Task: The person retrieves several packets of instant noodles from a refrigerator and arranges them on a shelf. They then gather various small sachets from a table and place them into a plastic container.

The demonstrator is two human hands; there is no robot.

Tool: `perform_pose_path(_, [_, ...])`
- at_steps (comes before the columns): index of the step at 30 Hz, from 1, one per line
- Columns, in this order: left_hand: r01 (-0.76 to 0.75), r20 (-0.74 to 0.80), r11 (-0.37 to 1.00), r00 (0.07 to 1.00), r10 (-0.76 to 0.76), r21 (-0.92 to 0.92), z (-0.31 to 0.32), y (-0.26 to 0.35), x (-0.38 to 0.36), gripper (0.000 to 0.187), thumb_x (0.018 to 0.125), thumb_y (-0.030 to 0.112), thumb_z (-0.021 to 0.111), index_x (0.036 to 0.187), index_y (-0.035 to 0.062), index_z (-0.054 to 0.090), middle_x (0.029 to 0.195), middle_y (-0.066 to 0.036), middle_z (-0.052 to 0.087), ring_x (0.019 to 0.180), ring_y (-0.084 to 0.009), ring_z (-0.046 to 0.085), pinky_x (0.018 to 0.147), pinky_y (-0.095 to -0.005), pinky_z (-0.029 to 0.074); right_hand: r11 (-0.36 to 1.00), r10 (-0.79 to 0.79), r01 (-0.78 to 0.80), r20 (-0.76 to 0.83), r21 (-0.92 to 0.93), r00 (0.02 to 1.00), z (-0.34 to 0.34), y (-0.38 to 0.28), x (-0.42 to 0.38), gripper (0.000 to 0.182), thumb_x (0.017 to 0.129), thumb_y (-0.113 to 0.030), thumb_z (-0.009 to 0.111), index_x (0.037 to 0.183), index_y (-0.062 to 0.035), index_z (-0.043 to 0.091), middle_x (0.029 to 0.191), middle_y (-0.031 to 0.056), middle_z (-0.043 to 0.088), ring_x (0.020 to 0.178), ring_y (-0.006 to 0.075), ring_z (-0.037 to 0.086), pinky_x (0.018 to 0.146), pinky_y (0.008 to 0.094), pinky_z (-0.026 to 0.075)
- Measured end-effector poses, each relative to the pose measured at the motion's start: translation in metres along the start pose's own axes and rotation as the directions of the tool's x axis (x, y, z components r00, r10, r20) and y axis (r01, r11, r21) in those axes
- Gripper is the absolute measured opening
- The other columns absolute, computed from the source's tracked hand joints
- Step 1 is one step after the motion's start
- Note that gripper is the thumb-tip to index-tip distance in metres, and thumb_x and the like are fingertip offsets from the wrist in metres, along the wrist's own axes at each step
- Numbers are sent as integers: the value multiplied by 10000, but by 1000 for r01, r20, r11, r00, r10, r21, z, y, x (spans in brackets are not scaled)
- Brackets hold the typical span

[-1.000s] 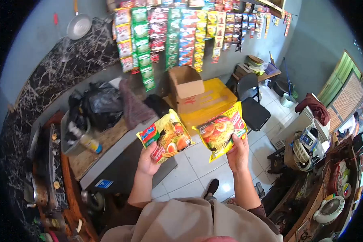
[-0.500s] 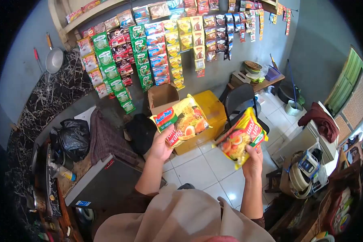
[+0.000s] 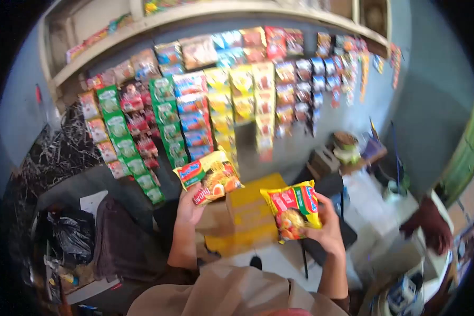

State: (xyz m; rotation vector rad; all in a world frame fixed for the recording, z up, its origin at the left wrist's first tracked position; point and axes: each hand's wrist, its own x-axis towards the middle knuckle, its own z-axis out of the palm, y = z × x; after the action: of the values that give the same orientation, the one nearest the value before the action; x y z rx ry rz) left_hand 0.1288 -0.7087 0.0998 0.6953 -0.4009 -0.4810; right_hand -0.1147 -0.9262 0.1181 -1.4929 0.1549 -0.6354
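My left hand grips the lower left corner of an instant noodle packet, yellow and green with a noodle picture on its front. In my right hand is a second noodle packet, yellow and red, held by its right side with the thumb across the front. Both packets are raised in front of my body, apart from each other, printed faces toward me. Behind and below them stands a yellow cardboard box.
Strips of drink sachets hang along the wall under a wooden shelf. A black plastic bag and a dark cloth lie at left. A dark chair stands by my right hand, and a maroon cloth hangs farther right.
The view has tilted up, showing more of the shelf. The right packet has turned more upright and moved left in view. Both hands keep their hold.
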Motion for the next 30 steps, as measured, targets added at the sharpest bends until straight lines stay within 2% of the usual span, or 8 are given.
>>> perform_pose_path(12, [-358, 159, 934, 922, 352, 6, 65, 41, 164, 337, 869, 121, 416, 1197, 47, 385, 1156, -100, 481, 1046, -214, 494, 884, -365, 408, 901, -433, 432, -29, -37, 901, -19, -45, 235, 436, 558, -64, 726, 935, 0, 516, 940, 56, 517, 853, 122, 507, 772, 254, 405])
perform_pose_path(16, [-416, 214, 887, 865, 453, -200, 120, 84, 193, 462, 911, 362, 282, 1313, 135, 264, 1330, -98, 317, 1222, -344, 283, 1007, -501, 226, 728, -684, 685, -101, -29, 722, 11, -108, 309, 497, 568, -102, 738, 990, -3, 493, 892, 42, 533, 826, 119, 516, 765, 254, 417])
perform_pose_path(17, [-324, 444, 897, 785, 432, -299, 135, 100, 200, 465, 900, 361, 304, 1321, 171, 256, 1369, -109, 242, 1243, -397, 200, 1005, -559, 165, 702, -710, 712, -69, 2, 701, 23, -130, 322, 499, 571, -112, 742, 990, -2, 494, 877, 42, 540, 810, 121, 523, 750, 250, 425])
perform_pose_path(20, [-308, 610, 910, 675, 414, -276, 174, 153, 231, 477, 850, 331, 393, 1162, -29, 370, 1394, -160, 138, 1268, -389, 128, 1009, -582, 108, 530, -848, 839, 47, 127, 528, 55, -194, 363, 518, 582, -151, 749, 1002, 12, 492, 868, 71, 564, 781, 124, 547, 700, 234, 448])
perform_pose_path(22, [-418, 767, 899, 533, 357, -128, 211, 186, 247, 464, 846, 325, 403, 1173, -2, 368, 1390, -172, 136, 1263, -383, 148, 1010, -582, 114, 395, -912, 912, 73, -109, 403, 68, -239, 404, 542, 586, -171, 747, 1014, 33, 486, 865, 115, 581, 787, 143, 566, 693, 247, 458])
perform_pose_path(24, [-415, 669, 904, 645, 369, -98, 246, 222, 270, 485, 880, 381, 323, 1232, 47, 330, 1360, -180, 221, 1261, -356, 177, 1004, -582, 125, 296, -937, 932, 126, -207, 326, 89, -287, 448, 572, 668, -127, 717, 1111, 49, 401, 877, 143, 589, 781, 152, 585, 672, 240, 471])
perform_pose_path(27, [-716, 512, 651, 670, 537, 254, 306, 259, 310, 475, 891, 416, 273, 1232, 96, 358, 1303, -133, 339, 1194, -294, 310, 980, -567, 181, 420, -837, 846, 220, -329, 501, 115, -350, 546, 500, 590, -283, 744, 959, -1, 559, 859, 125, 615, 801, 187, 597, 701, 288, 463])
perform_pose_path(30, [-676, 297, 611, 733, 611, 411, 323, 270, 360, 435, 884, 415, 301, 1150, 110, 460, 1191, -99, 478, 1096, -246, 422, 942, -574, 208, 722, -546, 644, 362, -254, 755, 135, -359, 591, 334, 653, -119, 715, 938, -26, 567, 861, 77, 599, 792, 170, 582, 610, 325, 520])
